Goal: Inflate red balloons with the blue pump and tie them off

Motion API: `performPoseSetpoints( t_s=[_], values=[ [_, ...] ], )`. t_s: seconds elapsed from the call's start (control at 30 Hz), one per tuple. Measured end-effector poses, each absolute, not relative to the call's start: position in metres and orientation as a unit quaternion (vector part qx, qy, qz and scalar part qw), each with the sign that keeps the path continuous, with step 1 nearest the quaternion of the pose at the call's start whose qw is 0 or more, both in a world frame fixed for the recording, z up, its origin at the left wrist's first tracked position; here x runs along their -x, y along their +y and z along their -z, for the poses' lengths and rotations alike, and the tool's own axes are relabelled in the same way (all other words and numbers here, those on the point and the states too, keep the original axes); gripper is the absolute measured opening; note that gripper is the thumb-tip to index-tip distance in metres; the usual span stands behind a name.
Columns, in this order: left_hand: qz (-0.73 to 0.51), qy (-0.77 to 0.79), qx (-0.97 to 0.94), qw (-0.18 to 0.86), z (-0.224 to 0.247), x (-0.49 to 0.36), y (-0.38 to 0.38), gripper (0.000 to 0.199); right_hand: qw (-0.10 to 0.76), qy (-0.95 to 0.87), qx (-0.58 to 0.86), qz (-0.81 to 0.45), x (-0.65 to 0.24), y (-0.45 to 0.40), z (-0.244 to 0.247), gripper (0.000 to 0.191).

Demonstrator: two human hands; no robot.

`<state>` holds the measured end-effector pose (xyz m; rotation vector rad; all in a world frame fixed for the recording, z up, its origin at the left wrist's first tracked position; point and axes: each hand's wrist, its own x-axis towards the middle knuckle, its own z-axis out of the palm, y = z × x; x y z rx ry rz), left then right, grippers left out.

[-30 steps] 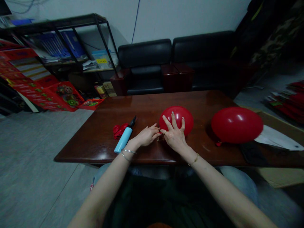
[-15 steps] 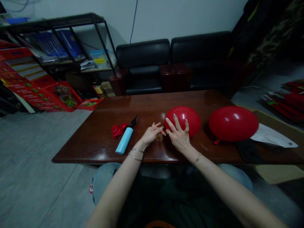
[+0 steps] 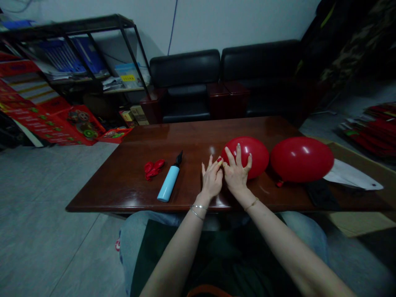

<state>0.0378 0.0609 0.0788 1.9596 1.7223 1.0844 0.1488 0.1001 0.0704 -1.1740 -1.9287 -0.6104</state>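
An inflated red balloon point(image 3: 260, 159) rests on the table in front of me, its neck pointing left toward my fingers. My right hand point(image 3: 236, 176) pinches around the neck with thumb and forefinger, while its other fingers spread across the balloon's side. Close against it, my left hand point(image 3: 212, 180) has its fingertips closed at the red neck end, some fingers raised. How the neck runs between the fingertips is partly hidden. To the left lie a light blue hand pump point(image 3: 168, 182) with a black nozzle and a few uninflated red balloons point(image 3: 154, 169).
A second inflated, tied red balloon point(image 3: 301, 159) sits to the right on the brown wooden table point(image 3: 123, 181). Beside it are a white sheet point(image 3: 352, 175) and an open cardboard box point(image 3: 365, 225). Black sofas point(image 3: 188, 70) and a metal shelf point(image 3: 123, 29) stand behind.
My left hand has moved right and turned upward against the right hand, covering the thin brown loop seen on the table before. The held balloon and the pump have shifted slightly right.
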Motion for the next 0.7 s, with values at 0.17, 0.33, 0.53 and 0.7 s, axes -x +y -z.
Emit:
performPoseSetpoints(
  t_s=[0.17,0.33,0.53,0.7],
  values=[
    [-0.281,0.544,-0.790,-0.024,-0.092,-0.017,0.061,0.046,0.368,-0.773,0.464,0.228,-0.154,0.096,-0.071,0.028],
    [-0.251,0.529,-0.808,-0.072,-0.109,-0.005,0.069,0.039,0.334,-0.790,0.444,0.258,-0.153,0.094,-0.075,0.028],
    [-0.168,0.559,-0.802,-0.128,-0.129,-0.005,0.068,0.036,0.288,-0.821,0.439,0.224,-0.147,0.088,-0.083,0.031],
    [-0.108,0.589,-0.799,-0.058,-0.140,-0.001,0.070,0.027,0.269,-0.839,0.430,0.198,-0.150,0.085,-0.088,0.032]
  ],
)
